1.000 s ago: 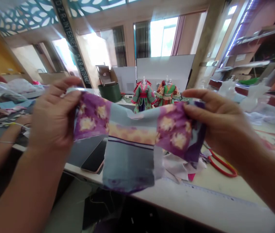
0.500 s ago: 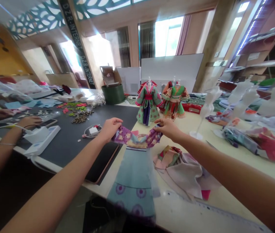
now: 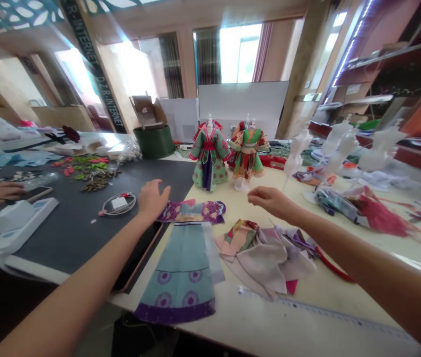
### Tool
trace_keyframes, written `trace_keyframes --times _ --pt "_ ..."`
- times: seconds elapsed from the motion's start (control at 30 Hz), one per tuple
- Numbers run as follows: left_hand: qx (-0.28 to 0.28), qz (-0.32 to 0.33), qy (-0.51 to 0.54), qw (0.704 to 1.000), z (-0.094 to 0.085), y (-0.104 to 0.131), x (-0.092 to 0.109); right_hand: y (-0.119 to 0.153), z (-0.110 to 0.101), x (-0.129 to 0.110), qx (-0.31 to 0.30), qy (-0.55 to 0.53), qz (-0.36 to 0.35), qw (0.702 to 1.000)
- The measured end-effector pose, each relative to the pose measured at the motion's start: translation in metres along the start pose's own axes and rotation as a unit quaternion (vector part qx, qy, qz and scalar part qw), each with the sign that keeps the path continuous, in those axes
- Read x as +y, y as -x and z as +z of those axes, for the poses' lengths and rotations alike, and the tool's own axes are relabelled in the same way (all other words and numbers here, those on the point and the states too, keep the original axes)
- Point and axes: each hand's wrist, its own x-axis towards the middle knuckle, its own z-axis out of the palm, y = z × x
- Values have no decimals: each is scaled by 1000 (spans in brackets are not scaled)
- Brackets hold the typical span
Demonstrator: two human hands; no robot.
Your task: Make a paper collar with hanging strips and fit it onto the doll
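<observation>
A small doll dress [image 3: 183, 255] lies flat at the front edge of the table, with a pale blue skirt, purple circles, a dark purple hem and purple flowered sleeves. My left hand [image 3: 153, 201] is just above its left sleeve, thumb and fingers apart; whether it touches the cloth is hidden. My right hand [image 3: 273, 201] is off the dress to the right, fingers bent and held together, with nothing visible in them. Below it sits a crumpled heap of fabric pieces [image 3: 266, 255] in beige, purple and pink.
Two dressed doll forms [image 3: 210, 156] stand ahead, with bare white mannequins [image 3: 299, 153] farther right. A phone [image 3: 136, 260], a coiled cable [image 3: 119, 203] and a power strip [image 3: 21, 225] lie leftward. A clear ruler [image 3: 322, 312] is in front. At far left is another person's hand [image 3: 0, 192].
Both hands have let go of the dress sleeves. The dress now lies flat on the table. My right hand has moved away to the right, and the view has turned right.
</observation>
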Motion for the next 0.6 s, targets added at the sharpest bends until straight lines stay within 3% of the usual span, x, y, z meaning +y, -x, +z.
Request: trace_keyframes --times 0.1,0.13,0.23,0.3,0.37,0.43,0.53,0.6 --pt "-58 113 21 992 -1 33 35 53 -11 1 -25 57 -40 997" --pt "-96 154 32 983 3 47 50 69 -9 1 -44 124 -94 987" --pt "-197 258 64 944 28 89 93 102 5 3 -88 252 -212 940" --pt "-224 279 78 931 47 109 115 113 12 7 -78 254 -224 938" --pt "-238 274 98 927 60 116 127 117 11 13 -25 194 -181 964" --pt "-242 254 130 927 61 113 131 116 1 19 71 65 -104 990" --pt "-240 205 203 927 47 99 131 110 -22 27 216 -111 -31 970" --pt "-237 160 266 921 34 92 130 105 -37 30 275 -141 -31 950"
